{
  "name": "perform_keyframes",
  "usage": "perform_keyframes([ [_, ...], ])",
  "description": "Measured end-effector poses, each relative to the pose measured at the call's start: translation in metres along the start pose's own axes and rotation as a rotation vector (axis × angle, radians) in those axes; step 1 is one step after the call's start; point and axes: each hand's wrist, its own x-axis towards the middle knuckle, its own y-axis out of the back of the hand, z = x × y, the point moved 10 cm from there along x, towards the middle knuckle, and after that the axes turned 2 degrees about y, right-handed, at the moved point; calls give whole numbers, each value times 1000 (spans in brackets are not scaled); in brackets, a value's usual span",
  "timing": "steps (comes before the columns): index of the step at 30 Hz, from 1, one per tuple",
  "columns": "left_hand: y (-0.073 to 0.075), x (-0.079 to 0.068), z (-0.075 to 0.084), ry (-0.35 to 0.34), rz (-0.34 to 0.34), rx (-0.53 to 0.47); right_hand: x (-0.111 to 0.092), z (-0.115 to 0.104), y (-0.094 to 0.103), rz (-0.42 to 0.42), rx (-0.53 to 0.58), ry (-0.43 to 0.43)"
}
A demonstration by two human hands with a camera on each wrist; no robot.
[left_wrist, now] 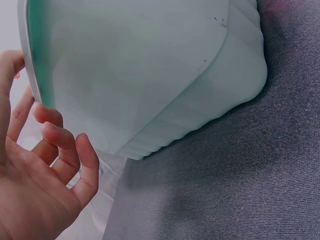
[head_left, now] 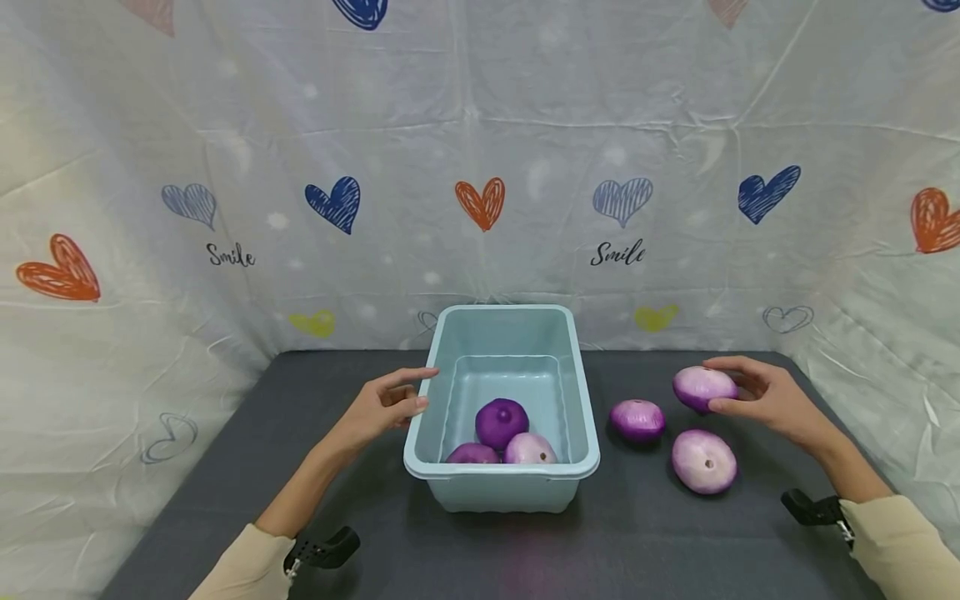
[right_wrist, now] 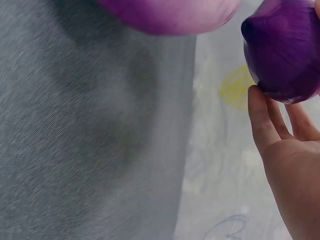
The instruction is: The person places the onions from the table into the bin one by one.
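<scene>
In the head view, my right hand (head_left: 772, 400) grips a red onion (head_left: 701, 387) between thumb and fingers, above the table on the right. The right wrist view shows that onion (right_wrist: 285, 50) dark purple with its pointed end out, held at the fingertips. Two more red onions lie near it, one purple (head_left: 637, 419) and one paler (head_left: 704, 462). At the left side of a pale blue plastic bin (head_left: 502, 483), my left hand (head_left: 382, 408) holds the rim with thumb and index finger. Inside lie a dark onion (head_left: 502, 423), a purple onion (head_left: 472, 454) and a pale onion (head_left: 530, 449).
The dark grey cloth-covered table (head_left: 630, 542) runs back to a white curtain (head_left: 405, 150) printed with hearts and "Smile". The curtain also hangs at both sides. The bin stands in the middle, its near wall hiding the lower parts of the onions inside.
</scene>
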Motion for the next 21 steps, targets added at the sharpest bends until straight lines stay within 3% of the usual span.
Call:
perform_keyframes([
  [7,-1,-1,2,0,-2,5,11,-15,-5,31,-15,-5],
  [21,1,1,4,-14,19,25,43,-45,-29,-36,43,65],
])
